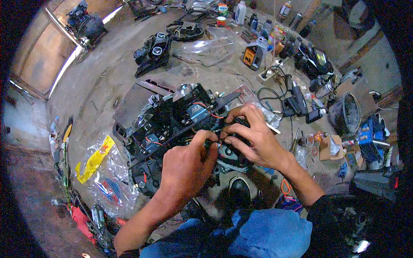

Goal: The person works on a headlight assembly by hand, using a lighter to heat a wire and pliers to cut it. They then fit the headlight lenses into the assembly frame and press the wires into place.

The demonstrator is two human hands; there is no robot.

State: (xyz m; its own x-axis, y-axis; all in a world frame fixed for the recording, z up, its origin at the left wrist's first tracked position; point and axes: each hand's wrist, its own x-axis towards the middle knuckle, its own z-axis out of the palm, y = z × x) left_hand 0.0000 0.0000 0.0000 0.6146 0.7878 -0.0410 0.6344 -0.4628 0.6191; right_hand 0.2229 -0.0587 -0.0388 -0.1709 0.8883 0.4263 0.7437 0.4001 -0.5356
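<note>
The black assembly (172,107) lies on the floor (107,90) before the person, probably so that both hands can reach its wiring. The left hand (185,167) has its fingers pressed together, hiding what they steady; close beside, the right hand (260,137) seems to pinch a thin wire (220,141), for finer control.

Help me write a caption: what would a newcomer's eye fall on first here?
Probably the left hand and right hand, close together mid-picture at what looks like an opened black headlight unit with exposed wires. Next, the bright yellow strip on the clear plastic bag, lower left, then the blue crate at far right.
</note>
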